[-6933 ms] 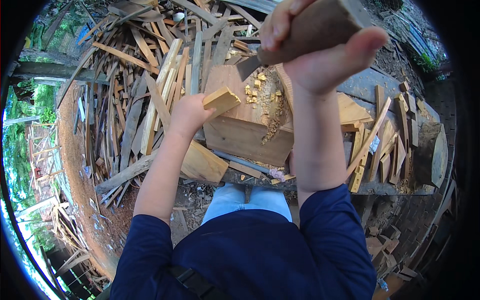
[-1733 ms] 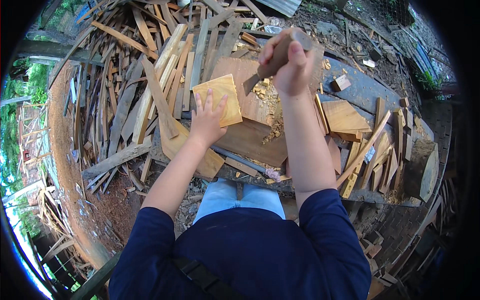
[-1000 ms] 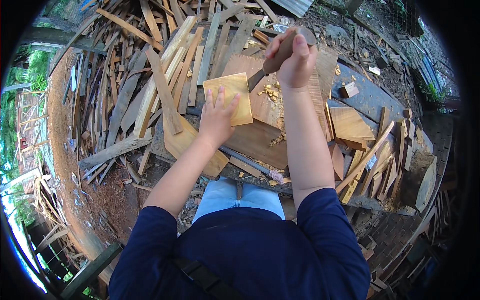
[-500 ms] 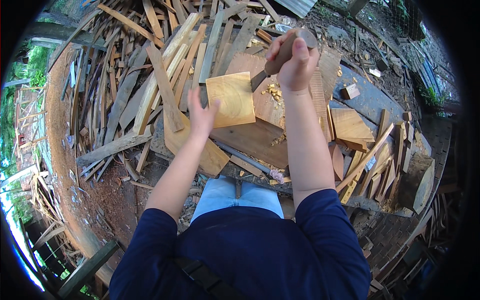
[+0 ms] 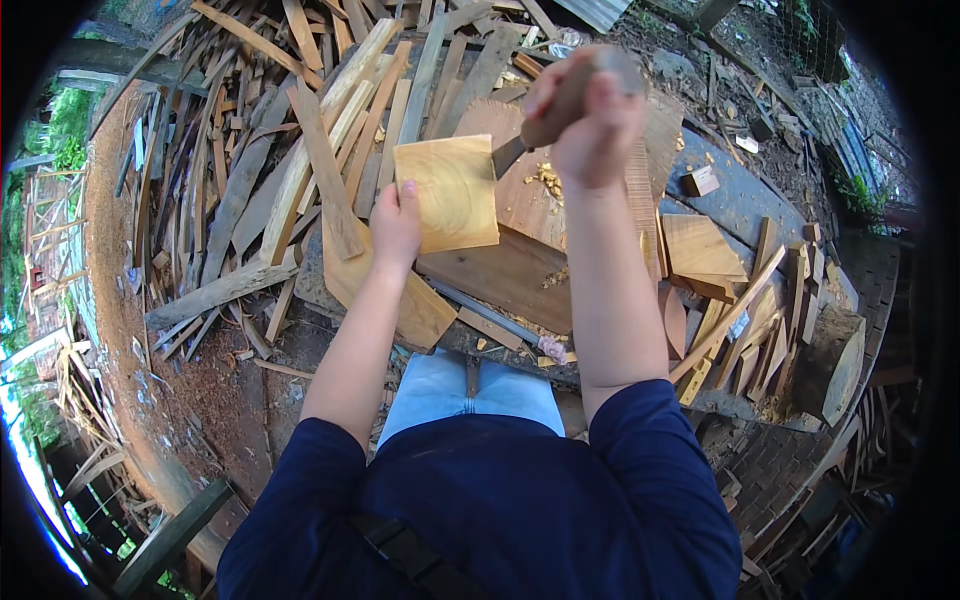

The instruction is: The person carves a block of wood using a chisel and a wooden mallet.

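Note:
My left hand (image 5: 397, 224) is closed on the left edge of a pale square wooden board (image 5: 447, 205), thumb on its face and fingers behind. The board is held up over the work surface. In my right hand (image 5: 603, 130), slightly blurred, is a bladed tool with a thick round wooden handle (image 5: 560, 115). Its dark blade (image 5: 508, 153) meets the board's upper right edge; the rest of the blade is hidden behind the board, so its kind cannot be made out. Beneath lies a brown wooden slab (image 5: 515, 195) with pale wood chips (image 5: 546, 180) on it.
Long wooden strips (image 5: 330, 170) pile up at the far left. A light plank (image 5: 400, 300) and a darker board (image 5: 510, 280) lie near my body. Offcuts (image 5: 750, 340) and a thick wooden block (image 5: 830, 365) crowd the right side. A ridged board (image 5: 640, 190) lies beside my right forearm.
My left hand has gone from spread fingers beside the board to a grip on its edge. The board has shifted slightly left and up; the tool's handle has moved slightly too.

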Tool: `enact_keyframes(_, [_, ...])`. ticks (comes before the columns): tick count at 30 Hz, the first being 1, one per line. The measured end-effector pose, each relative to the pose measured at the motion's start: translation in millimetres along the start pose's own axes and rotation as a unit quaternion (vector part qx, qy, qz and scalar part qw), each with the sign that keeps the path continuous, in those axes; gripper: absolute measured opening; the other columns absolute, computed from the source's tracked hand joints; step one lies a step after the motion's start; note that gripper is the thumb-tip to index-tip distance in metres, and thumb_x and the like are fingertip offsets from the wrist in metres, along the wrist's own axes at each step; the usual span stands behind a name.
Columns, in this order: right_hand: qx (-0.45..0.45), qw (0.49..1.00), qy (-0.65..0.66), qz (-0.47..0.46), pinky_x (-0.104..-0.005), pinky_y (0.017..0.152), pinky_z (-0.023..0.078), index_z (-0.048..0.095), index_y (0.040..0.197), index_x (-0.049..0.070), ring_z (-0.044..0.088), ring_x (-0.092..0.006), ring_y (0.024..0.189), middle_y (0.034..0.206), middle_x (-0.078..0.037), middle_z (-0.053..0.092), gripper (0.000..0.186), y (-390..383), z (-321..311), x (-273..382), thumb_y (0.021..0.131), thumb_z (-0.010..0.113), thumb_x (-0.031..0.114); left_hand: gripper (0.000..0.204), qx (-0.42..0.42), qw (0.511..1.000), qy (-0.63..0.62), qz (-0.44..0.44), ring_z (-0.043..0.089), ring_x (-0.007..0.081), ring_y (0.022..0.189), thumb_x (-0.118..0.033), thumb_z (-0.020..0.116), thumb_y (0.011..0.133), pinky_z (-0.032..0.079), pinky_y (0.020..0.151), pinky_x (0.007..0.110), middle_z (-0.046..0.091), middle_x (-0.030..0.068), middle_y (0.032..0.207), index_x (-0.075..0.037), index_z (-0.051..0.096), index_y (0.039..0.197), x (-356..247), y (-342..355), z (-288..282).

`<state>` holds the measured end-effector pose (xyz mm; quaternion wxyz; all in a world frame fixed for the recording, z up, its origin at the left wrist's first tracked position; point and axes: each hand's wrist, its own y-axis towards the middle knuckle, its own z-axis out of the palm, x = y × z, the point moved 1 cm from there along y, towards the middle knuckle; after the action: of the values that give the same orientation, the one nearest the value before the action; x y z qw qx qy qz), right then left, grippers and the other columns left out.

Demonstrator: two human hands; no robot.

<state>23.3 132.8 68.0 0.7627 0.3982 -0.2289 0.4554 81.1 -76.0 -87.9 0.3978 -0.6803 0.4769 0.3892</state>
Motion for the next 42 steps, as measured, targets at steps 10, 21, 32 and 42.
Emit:
enact_keyframes(10, [-0.011, 0.997, -0.046, -0.06, -0.0271, 0.047, 0.043, 0.051, 0.08, 0.003, 0.053, -0.0157, 0.05, 0.062, -0.007, 0.052, 0.044, -9.1, -7.3, 12.5, 0.077, 0.064, 0.045, 0.037, -0.017, 0.997, -0.076, 0.022, 0.055, 0.0215, 0.066, -0.031, 0.045, 0.093, 0.043, 0.064, 0.034, 0.06, 0.0135, 0.073, 0.003, 0.054, 0.08, 1.8, 8.5, 3.3])
enact_keyframes(21, [-0.067, 0.995, -0.078, -0.016, -0.0296, 0.047, 0.043, 0.051, 0.082, 0.002, 0.052, -0.0193, 0.048, 0.059, -0.011, 0.052, 0.051, -7.0, -31.0, 0.3, 0.076, 0.059, 0.051, 0.037, -0.002, 0.997, 0.075, -0.022, 0.058, 0.0353, 0.073, -0.032, 0.048, 0.091, 0.044, 0.068, 0.04, 0.059, 0.021, 0.077, 0.003, 0.052, 0.082, 9.7, 1.8, 14.4])
enact_keyframes(32, [-0.084, 0.996, -0.011, 0.023, -0.0305, 0.045, 0.042, 0.049, 0.079, 0.002, 0.051, -0.0195, 0.047, 0.057, -0.01, 0.051, 0.051, 1.0, -44.3, -11.1, 0.076, 0.057, 0.053, 0.037, 0.018, 0.995, 0.098, -0.025, 0.057, 0.0391, 0.079, -0.033, 0.05, 0.09, 0.044, 0.071, 0.042, 0.059, 0.0249, 0.083, 0.003, 0.05, 0.085, 7.2, 5.6, 10.5])
enact_keyframes(42, [-0.051, 0.999, -0.007, 0.0, -0.0299, 0.045, 0.042, 0.05, 0.083, 0.003, 0.052, -0.0197, 0.048, 0.06, -0.011, 0.052, 0.051, 7.2, -30.1, 2.7, 0.077, 0.057, 0.053, 0.032, 0.014, 0.989, -0.14, -0.048, 0.058, 0.02, 0.08, -0.03, 0.054, 0.09, 0.045, 0.074, 0.033, 0.061, 0.014, 0.087, 0.001, 0.051, 0.094, 1.3, -2.0, 13.8])
